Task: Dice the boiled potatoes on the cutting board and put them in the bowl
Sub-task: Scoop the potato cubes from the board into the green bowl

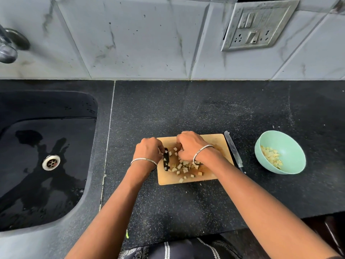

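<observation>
The left hand [149, 149] and right hand [190, 145] curled over the diced potatoes [183, 168] at the cutting board's [214, 142] middle, apparently gathering them. Whether either gripped pieces could not be told. The knife [233, 149] lay set aside along its right edge, and the part-filled bowl [287, 144] waited beyond.

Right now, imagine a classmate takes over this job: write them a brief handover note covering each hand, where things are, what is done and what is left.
Left hand: fingers curled at the cutting board's left edge; unclear if it holds anything.
Right hand: curled over the potato cubes on the board; grip hidden.
Knife: on the counter between board and green bowl, untouched.
Done: dicing looks finished; one portion is in the bowl.
Left: move the board's cubes into the bowl.
</observation>
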Available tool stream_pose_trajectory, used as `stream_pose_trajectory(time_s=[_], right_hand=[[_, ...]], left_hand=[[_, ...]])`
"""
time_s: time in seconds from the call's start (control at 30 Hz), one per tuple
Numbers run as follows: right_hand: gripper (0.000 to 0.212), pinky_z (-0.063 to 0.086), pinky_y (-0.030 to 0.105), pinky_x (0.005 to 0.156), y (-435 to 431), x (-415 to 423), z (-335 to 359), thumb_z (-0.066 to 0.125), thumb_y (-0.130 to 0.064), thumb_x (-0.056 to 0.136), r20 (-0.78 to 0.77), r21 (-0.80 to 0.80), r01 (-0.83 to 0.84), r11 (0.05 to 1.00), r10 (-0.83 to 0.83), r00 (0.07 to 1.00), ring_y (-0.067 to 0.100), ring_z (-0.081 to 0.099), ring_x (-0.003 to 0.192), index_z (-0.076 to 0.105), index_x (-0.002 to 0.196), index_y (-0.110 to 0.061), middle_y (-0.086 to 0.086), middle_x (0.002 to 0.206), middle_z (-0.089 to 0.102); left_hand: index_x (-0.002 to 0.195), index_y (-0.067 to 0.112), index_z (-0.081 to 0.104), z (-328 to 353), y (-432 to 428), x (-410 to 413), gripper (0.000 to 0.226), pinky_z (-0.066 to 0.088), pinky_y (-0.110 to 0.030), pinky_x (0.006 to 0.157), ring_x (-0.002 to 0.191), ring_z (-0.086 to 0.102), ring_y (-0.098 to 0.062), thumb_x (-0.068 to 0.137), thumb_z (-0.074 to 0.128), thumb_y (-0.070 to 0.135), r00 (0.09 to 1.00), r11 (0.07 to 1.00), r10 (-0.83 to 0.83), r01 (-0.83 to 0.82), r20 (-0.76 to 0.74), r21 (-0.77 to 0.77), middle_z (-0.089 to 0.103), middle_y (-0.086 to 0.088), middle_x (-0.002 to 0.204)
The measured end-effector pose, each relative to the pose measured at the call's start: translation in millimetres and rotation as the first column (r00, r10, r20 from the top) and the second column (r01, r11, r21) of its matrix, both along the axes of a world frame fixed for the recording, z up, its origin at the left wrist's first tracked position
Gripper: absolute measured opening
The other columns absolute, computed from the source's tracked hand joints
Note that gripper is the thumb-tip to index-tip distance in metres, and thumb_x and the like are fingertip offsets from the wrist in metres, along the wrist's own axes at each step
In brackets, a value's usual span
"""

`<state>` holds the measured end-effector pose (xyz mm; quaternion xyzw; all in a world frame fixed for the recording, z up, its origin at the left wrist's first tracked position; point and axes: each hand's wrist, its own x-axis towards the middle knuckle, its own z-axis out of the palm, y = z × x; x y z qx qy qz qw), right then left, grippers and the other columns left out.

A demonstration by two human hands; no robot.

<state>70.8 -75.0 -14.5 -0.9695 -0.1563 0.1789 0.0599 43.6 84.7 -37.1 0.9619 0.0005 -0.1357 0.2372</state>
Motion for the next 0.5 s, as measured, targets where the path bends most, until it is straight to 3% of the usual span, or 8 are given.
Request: stream_pose_trajectory(time_s=[0.13,0.23,0.37,0.5], right_hand=[[0.026,0.051,0.033,0.081,0.6,-4.7,1.2,0.068,-0.013,0.081,0.020,0.066,0.019,0.998,-0.021,1.000,0.025,0.059,0.101,0.065,0.107,-0.013,0.005,0.107,0.060],[0.021,0.043,0.029,0.072,6.0,-10.6,-0.2,0.068,-0.012,0.080,0.032,0.107,0.022,0.994,-0.025,0.999,0.023,0.058,0.099,0.064,0.101,-0.016,0.004,0.105,0.059],[0.025,0.049,0.036,0.083,13.3,-21.2,-8.5,0.071,-0.011,0.081,0.086,0.122,-0.032,0.992,0.021,0.996,0.026,0.053,0.103,0.060,0.103,-0.011,0.006,0.107,0.054],[0.022,0.045,0.038,0.077,15.4,-24.8,-15.9,0.069,-0.024,0.084,0.188,0.080,-0.089,0.993,0.073,0.979,0.027,0.051,0.099,0.064,0.101,-0.012,0.007,0.106,0.054]], left_hand=[[0.093,0.023,0.071,4.8,-8.1,4.1,0.024,0.049,-0.032,0.079,0.094,0.064,-0.024,0.072,0.082,0.019,0.997,0.998,-0.054,0.055,-0.046,0.028,0.070,-0.002,0.093],[0.100,0.014,0.068,7.9,-16.1,5.6,0.032,0.050,-0.037,0.082,0.098,0.064,-0.031,0.072,0.082,0.019,0.993,0.987,-0.094,0.103,-0.069,0.125,0.068,-0.008,0.100],[0.097,0.004,0.062,3.4,-24.3,2.4,0.016,0.050,-0.040,0.077,0.095,0.064,-0.040,0.082,0.064,0.009,0.997,0.967,-0.080,0.073,0.018,0.243,0.065,-0.018,0.103],[0.096,0.003,0.061,-0.5,-28.1,0.2,0.010,0.048,-0.040,0.079,0.096,0.063,-0.039,0.089,0.054,0.006,0.996,0.964,-0.058,0.037,0.073,0.264,0.064,-0.019,0.103]])
